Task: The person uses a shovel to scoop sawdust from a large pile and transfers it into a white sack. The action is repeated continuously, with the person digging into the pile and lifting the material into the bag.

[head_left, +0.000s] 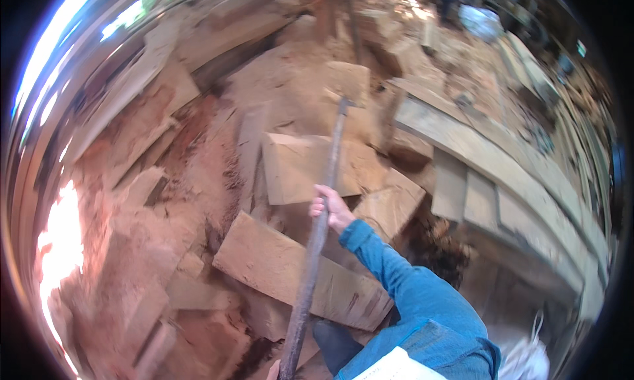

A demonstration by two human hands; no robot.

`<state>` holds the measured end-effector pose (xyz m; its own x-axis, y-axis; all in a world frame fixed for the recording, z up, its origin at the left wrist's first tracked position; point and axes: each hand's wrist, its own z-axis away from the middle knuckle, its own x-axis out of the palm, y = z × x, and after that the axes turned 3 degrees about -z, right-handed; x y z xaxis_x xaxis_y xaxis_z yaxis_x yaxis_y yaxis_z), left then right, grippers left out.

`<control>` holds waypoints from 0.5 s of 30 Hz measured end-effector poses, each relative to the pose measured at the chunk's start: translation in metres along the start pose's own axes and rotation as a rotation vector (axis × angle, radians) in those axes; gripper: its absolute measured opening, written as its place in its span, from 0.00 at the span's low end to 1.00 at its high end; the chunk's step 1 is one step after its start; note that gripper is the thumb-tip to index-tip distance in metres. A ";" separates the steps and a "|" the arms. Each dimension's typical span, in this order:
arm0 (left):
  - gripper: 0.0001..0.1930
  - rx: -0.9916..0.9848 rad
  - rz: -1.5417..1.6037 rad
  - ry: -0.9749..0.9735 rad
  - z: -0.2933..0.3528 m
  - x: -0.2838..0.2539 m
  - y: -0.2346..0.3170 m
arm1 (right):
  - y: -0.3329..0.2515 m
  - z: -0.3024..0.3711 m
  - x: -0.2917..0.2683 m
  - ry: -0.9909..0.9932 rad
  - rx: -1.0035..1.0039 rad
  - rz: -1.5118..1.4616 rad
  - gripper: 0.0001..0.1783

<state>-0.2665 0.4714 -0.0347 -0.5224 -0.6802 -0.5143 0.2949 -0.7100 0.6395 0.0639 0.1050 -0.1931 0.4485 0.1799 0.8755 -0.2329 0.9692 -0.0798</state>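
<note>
My right hand (332,209), at the end of a blue sleeve, is wrapped round the middle of a long wooden pole (307,284). The pole slants from the lower edge up to a small dark metal head, hook-like in shape, at its far end. That head rests at or just over a sawn wood block (348,81); contact is hard to tell. Only a little of my left hand (273,370) shows at the lower edge, closed against the pole's near end. Beneath the pole lie a squared block (290,165) and a long thick plank (264,251).
Reddish sawdust and offcuts (145,241) heap up on the left. Long stacked boards (489,155) run along the right side. A dark boot (337,345) stands beside the plank. A whitish bag (525,360) sits at the lower right, and a post (325,13) rises at the back.
</note>
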 end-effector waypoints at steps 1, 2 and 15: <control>0.31 0.020 -0.028 -0.010 0.006 -0.020 -0.009 | 0.010 0.008 0.018 0.011 -0.035 0.006 0.18; 0.31 0.042 -0.055 -0.021 0.014 -0.041 -0.014 | 0.020 0.019 0.037 -0.025 -0.084 0.019 0.18; 0.28 0.321 -0.391 -0.179 0.056 -0.112 0.023 | -0.005 0.247 0.106 -0.167 -0.518 -0.167 0.14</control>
<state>-0.2458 0.5411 0.0694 -0.6806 -0.3147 -0.6616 -0.1935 -0.7938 0.5766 -0.1003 0.0775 0.0181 0.2908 0.0291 0.9563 0.3020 0.9457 -0.1206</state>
